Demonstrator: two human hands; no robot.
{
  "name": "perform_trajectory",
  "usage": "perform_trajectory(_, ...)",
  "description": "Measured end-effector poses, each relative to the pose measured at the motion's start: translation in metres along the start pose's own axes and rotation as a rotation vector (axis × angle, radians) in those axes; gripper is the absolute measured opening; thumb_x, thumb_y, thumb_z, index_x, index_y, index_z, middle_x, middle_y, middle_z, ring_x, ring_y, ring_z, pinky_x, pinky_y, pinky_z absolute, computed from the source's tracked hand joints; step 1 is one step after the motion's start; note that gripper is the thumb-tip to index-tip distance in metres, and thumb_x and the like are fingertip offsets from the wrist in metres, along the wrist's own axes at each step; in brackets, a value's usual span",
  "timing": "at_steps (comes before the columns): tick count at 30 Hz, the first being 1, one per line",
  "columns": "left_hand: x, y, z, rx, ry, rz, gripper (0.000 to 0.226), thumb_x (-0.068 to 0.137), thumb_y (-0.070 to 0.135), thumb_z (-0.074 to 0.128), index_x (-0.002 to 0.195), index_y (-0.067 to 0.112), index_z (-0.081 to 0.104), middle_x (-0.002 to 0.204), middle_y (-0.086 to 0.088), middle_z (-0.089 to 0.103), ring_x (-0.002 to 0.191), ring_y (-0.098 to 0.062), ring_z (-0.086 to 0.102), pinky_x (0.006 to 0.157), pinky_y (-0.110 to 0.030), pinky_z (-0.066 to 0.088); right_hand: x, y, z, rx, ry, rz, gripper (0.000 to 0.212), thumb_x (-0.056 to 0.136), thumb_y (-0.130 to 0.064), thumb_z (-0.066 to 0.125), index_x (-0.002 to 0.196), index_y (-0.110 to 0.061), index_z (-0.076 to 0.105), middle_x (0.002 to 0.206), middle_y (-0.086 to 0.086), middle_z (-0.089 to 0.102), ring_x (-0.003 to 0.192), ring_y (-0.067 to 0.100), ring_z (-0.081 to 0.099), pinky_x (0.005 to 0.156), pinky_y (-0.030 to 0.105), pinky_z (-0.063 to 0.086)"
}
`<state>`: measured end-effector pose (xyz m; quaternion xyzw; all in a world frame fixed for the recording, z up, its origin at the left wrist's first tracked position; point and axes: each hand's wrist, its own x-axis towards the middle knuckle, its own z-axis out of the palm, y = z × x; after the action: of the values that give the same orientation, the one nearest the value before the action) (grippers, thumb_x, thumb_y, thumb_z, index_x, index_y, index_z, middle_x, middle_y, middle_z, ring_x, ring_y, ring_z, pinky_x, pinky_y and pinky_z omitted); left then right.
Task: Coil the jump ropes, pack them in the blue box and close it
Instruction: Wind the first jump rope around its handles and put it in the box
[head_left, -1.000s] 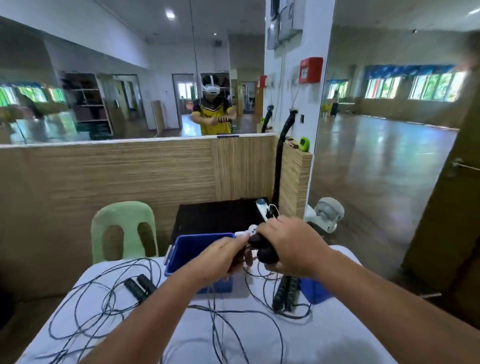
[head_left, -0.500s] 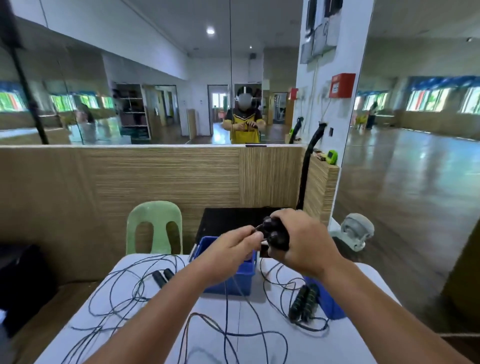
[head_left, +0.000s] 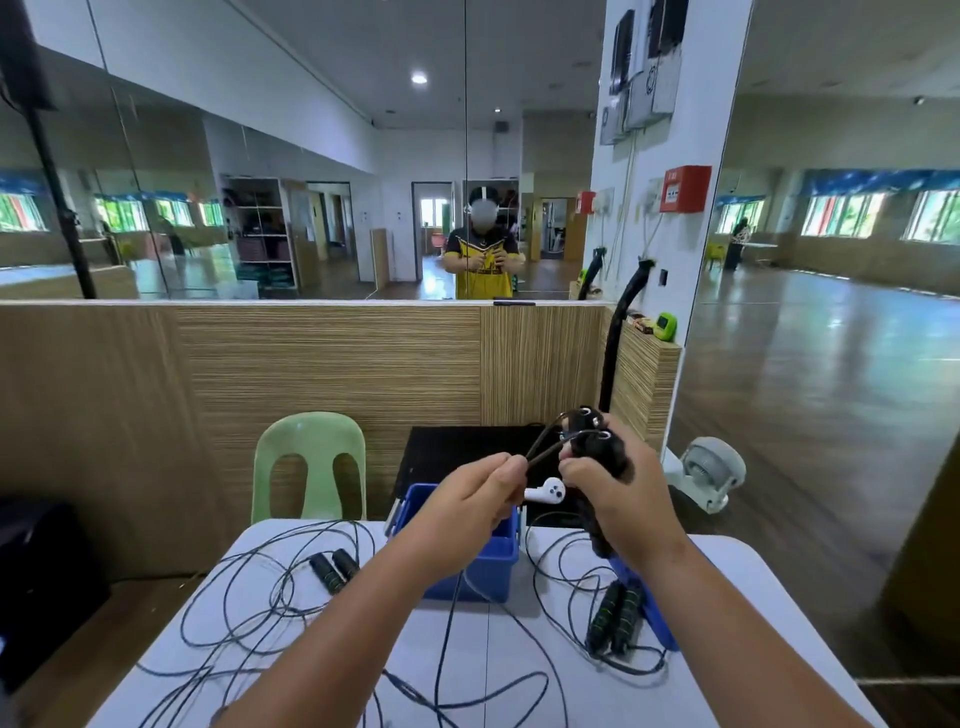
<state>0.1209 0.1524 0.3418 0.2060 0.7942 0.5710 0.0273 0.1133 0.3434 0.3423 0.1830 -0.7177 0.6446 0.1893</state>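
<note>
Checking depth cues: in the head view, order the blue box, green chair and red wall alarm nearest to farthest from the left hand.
1. blue box, just below the left hand.
2. green chair, behind the table, left.
3. red wall alarm, high on the pillar, right.

blue box (head_left: 478, 571) open-topped, rope loops (head_left: 234, 623) tangled over the table (head_left: 727, 597) either side, black handles (head_left: 332, 569) left, green-flecked handles (head_left: 615, 618) right

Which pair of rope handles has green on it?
The rightmost pair lying on the table: black grips with green marks. The left pair and the held pair in the right hand look all black.
</note>
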Motion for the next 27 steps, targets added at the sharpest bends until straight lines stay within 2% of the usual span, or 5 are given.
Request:
perform_trajectory(3,-0.001,-0.002,0.005,-0.047,0.034,0.006,0.039,0.109,0.042,0.039,0.084,0.017,0.056,0.065,0.010,0.042,0.056,-0.006,0.036,0.052,-0.018,0.032,0.001,-0.002,0.004,0.261,0.085,0.094,0.016,0.079,-0.017,0.066,0.091,-0.006,0.068,0.081,0.015,0.064,0.077,0.028,0.063,0.084,0.056,0.055)
perform_trajectory(8,-0.007,-0.007,0.015,-0.050,0.071,0.002,0.039,0.109,0.040,0.041,0.081,0.021,0.061,0.068,0.005,0.045,0.059,-0.008,0.038,0.054,-0.022,0.032,0.004,-0.007,0.009,0.629,0.210,0.158,0.026,0.079,-0.017,0.059,0.100,-0.012,0.075,0.083,0.010,0.065,0.075,0.022,0.063,0.072,0.040,0.057)
perform_trajectory(11,-0.010,-0.009,0.020,-0.051,0.089,0.011,0.039,0.109,0.036,0.042,0.088,0.010,0.061,0.070,0.004,0.049,0.060,-0.007,0.041,0.056,-0.022,0.033,0.008,-0.006,0.012,0.733,0.208,0.178,0.043,0.081,-0.020,0.057,0.122,-0.009,0.065,0.089,0.008,0.064,0.078,0.022,0.062,0.078,0.044,0.054)
perform_trajectory(22,-0.024,-0.016,0.024,-0.048,0.128,-0.026,0.034,0.108,0.037,0.046,0.083,0.028,0.068,0.072,0.007,0.055,0.064,-0.004,0.046,0.061,-0.024,0.036,0.010,-0.020,0.016,0.991,0.244,0.220,0.041,0.079,-0.030,0.054,0.117,-0.016,0.061,0.083,0.000,0.062,0.072,0.018,0.061,0.080,0.042,0.055)
perform_trajectory(27,-0.029,-0.017,0.027,-0.150,0.113,-0.010,0.031,0.108,0.030,0.047,0.090,0.024,0.071,0.074,0.000,0.053,0.061,-0.006,0.044,0.056,-0.020,0.034,0.009,-0.023,0.018,1.056,0.285,0.223,0.036,0.086,-0.033,0.051,0.118,-0.018,0.060,0.083,-0.001,0.061,0.072,0.017,0.060,0.085,0.043,0.056)
